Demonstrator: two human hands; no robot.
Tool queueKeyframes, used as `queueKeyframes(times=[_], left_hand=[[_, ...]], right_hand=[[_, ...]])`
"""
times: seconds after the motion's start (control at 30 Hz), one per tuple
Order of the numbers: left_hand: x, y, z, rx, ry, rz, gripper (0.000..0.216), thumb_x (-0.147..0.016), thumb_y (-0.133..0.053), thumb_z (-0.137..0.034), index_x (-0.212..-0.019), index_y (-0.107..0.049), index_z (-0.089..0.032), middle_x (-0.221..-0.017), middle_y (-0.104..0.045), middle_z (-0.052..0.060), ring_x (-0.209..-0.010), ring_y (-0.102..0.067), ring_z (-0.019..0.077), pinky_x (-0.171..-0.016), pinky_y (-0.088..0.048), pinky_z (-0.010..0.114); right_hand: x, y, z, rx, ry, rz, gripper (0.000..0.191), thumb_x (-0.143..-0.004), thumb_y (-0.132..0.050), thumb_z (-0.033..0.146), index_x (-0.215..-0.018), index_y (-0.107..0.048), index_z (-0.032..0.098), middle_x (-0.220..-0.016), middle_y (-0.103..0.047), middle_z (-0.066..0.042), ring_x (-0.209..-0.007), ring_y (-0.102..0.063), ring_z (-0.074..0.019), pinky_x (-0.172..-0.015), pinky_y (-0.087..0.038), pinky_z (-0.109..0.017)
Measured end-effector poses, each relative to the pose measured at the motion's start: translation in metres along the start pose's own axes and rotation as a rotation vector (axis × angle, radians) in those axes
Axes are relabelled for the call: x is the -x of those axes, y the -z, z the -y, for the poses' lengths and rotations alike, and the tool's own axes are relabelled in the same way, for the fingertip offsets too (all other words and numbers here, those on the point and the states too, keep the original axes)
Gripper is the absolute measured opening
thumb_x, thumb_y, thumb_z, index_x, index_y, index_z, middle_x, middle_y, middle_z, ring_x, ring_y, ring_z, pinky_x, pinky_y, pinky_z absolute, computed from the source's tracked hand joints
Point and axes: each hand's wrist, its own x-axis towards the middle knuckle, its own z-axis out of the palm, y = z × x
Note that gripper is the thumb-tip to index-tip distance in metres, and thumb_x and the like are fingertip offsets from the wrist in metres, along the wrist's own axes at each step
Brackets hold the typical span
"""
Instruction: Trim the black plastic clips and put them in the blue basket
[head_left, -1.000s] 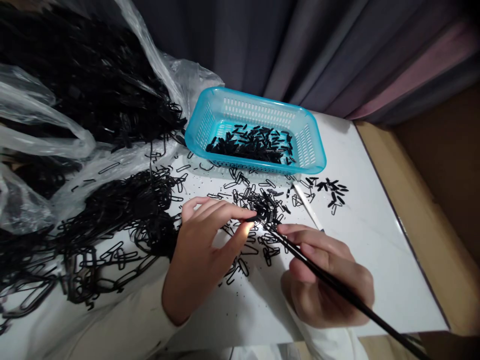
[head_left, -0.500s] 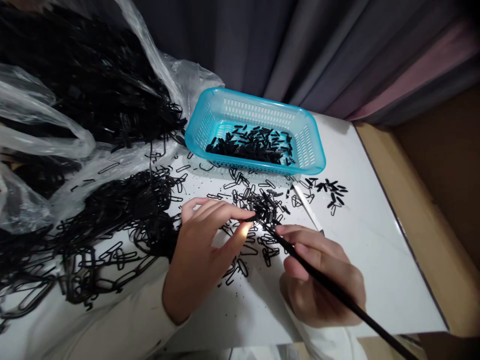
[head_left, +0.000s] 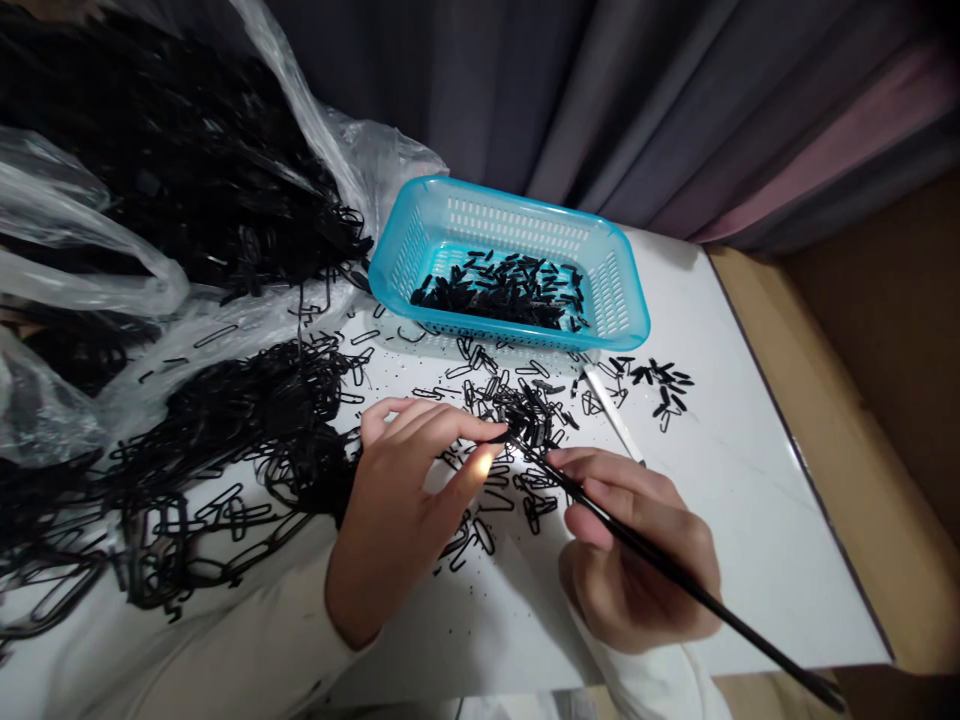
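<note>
My left hand (head_left: 401, 510) rests on the white table (head_left: 750, 520), its index finger and thumb pinched on a small black plastic piece (head_left: 501, 436). My right hand (head_left: 637, 550) grips a long thin black rod (head_left: 675, 580) like a pen; the rod's tip meets that piece at the left fingertips. Several loose black loop-shaped pieces (head_left: 525, 400) lie scattered around both hands. Behind them stands a turquoise slotted basket (head_left: 622, 300) holding several small black pieces (head_left: 502, 285).
A large tangled heap of black plastic frames (head_left: 225, 440) covers the table's left side. Clear plastic bags (head_left: 90, 270) full of more black parts rise at the back left. A white pen-like tool (head_left: 615, 415) lies near the basket. Grey curtains hang behind; a brown surface borders the right edge.
The right hand and its rod have shifted slightly left and down along the table. The left hand keeps its pinch in the same place.
</note>
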Motion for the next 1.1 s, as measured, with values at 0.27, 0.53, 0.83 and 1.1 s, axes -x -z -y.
queueKeyframes(times=[0.27,0.53,0.83,1.1], left_hand=[[0.001,-0.001,0.0,-0.002,0.018,0.014,0.006,-0.089,-0.059,-0.024,-0.09,-0.063,-0.029,-0.089,-0.072,-0.007,-0.088,-0.066,0.0178,-0.093,-0.034,0.039],[0.001,-0.002,0.001,-0.051,0.028,0.045,0.007,-0.09,-0.055,-0.03,-0.087,-0.062,-0.028,-0.085,-0.073,-0.006,-0.084,-0.066,0.0197,-0.093,-0.033,0.043],[0.0,-0.002,0.001,-0.068,0.006,0.062,0.006,-0.089,-0.056,-0.028,-0.088,-0.061,-0.028,-0.084,-0.072,-0.006,-0.084,-0.066,0.02,-0.092,-0.034,0.043],[0.001,-0.001,0.001,-0.047,-0.005,0.055,0.005,-0.089,-0.058,-0.027,-0.087,-0.063,-0.026,-0.084,-0.072,-0.006,-0.084,-0.065,0.0187,-0.092,-0.033,0.041]], right_hand=[[-0.001,0.0,0.002,-0.006,0.016,0.028,0.021,-0.084,-0.062,0.002,-0.103,-0.065,0.008,-0.088,-0.069,-0.008,-0.083,-0.071,-0.0218,-0.063,-0.063,-0.037],[-0.001,0.007,0.012,0.204,0.07,0.196,0.016,-0.089,-0.059,0.01,-0.105,-0.063,0.01,-0.09,-0.07,-0.01,-0.092,-0.071,-0.0227,-0.075,-0.065,-0.04],[-0.004,0.014,0.014,0.332,0.182,0.312,0.015,-0.089,-0.058,0.01,-0.103,-0.062,0.014,-0.084,-0.072,-0.007,-0.09,-0.072,-0.0222,-0.076,-0.066,-0.039],[0.004,0.012,0.005,0.362,0.185,0.261,0.015,-0.085,-0.063,0.007,-0.099,-0.064,0.013,-0.089,-0.072,-0.009,-0.094,-0.071,-0.0236,-0.078,-0.065,-0.041]])
